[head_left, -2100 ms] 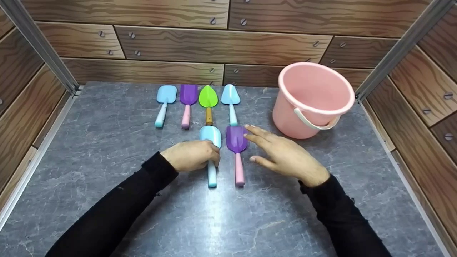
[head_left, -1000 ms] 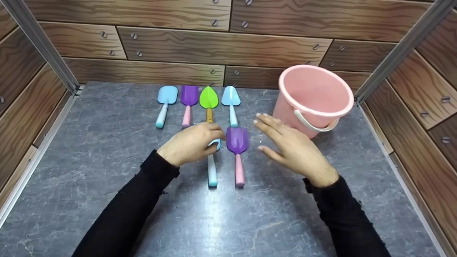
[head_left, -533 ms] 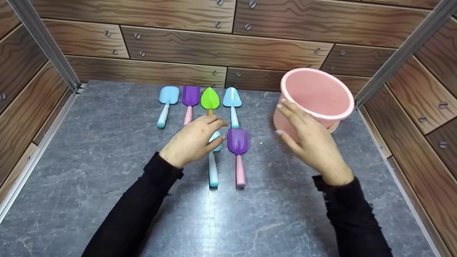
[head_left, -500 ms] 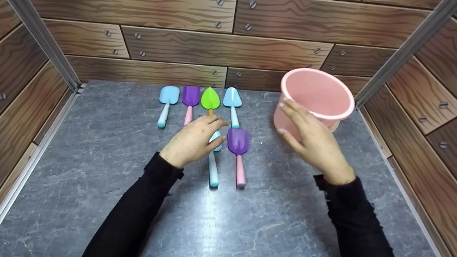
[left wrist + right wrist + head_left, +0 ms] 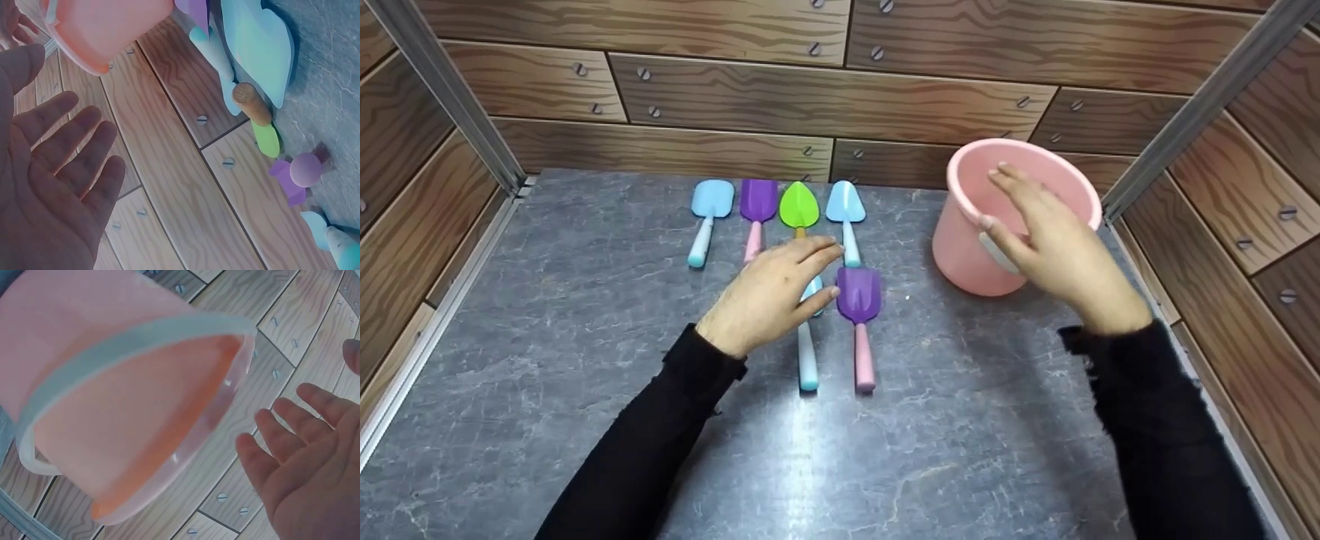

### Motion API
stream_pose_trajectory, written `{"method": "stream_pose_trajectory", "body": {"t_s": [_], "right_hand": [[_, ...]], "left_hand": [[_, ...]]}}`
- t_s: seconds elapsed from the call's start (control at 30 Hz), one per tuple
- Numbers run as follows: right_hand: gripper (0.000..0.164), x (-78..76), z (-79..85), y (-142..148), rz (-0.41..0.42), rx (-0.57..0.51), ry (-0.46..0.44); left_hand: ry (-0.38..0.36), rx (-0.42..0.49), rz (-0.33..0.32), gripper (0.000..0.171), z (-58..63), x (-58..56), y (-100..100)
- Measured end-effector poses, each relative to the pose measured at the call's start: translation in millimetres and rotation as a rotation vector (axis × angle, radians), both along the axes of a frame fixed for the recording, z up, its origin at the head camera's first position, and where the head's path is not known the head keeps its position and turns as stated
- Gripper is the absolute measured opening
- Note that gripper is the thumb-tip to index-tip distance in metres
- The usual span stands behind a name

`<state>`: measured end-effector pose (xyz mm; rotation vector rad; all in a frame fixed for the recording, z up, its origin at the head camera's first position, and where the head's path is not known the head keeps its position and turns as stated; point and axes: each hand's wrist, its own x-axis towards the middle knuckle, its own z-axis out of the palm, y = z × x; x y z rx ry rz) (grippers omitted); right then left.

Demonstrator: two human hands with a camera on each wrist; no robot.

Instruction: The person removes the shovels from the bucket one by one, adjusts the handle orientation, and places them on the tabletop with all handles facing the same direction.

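Note:
My left hand [image 5: 771,294] hovers with loosely spread fingers over a light-blue hand trowel [image 5: 808,360], hiding much of its blade. In the left wrist view its palm holds nothing. Right of it lies a purple trowel with a pink handle [image 5: 864,356]. My right hand [image 5: 1061,244] is above the pink bucket [image 5: 971,255], fingers extended; in the right wrist view it is apart from the bucket's rim [image 5: 169,332]. Behind lies a row: a blue square-bladed trowel [image 5: 712,199], a purple trowel [image 5: 758,199], a green trowel [image 5: 799,205] and a blue pointed trowel [image 5: 845,202].
All lie on a grey marbled tabletop [image 5: 547,337]. Wood-patterned panels [image 5: 720,90] stand at the back and sides, with metal posts [image 5: 1200,105] in the corners. The bucket's white handle [image 5: 997,252] hangs at its front, partly behind my right hand.
My left hand has let go of the nearer light-blue trowel, lifted and moved slightly forward. My right hand has moved right from beside the purple trowel to above the bucket. The trowels stay put.

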<state>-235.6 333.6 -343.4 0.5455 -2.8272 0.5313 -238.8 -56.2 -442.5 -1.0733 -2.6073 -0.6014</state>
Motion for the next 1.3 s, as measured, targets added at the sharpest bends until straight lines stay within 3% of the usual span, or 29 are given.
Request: {"method": "stream_pose_trajectory", "body": {"t_s": [0.17,0.5,0.67,1.07,1.3], "right_hand": [[0.065,-17.2,10.8,8.3,0.031,0.04,-0.062],[0.059,-49.3,22.7,16.0,0.042,0.086,-0.276],[0.058,-58.5,28.7,18.1,0.039,0.11,-0.348],[0.056,-78.5,34.2,20.2,0.106,0.205,-0.584],[0.042,-89.6,29.4,20.7,0.096,0.227,-0.718]], "left_hand": [[0.024,-0.007,-0.009,0.06,-1.7,1.1,2.0],[0.136,-0.055,-0.05,0.064,-4.4,4.3,10.5],[0.17,-0.102,-0.07,0.066,-5.5,9.0,15.3],[0.196,-0.112,-0.11,0.066,-9.0,18.7,22.5],[0.195,-0.108,-0.126,0.065,-11.1,20.4,27.2]]}}
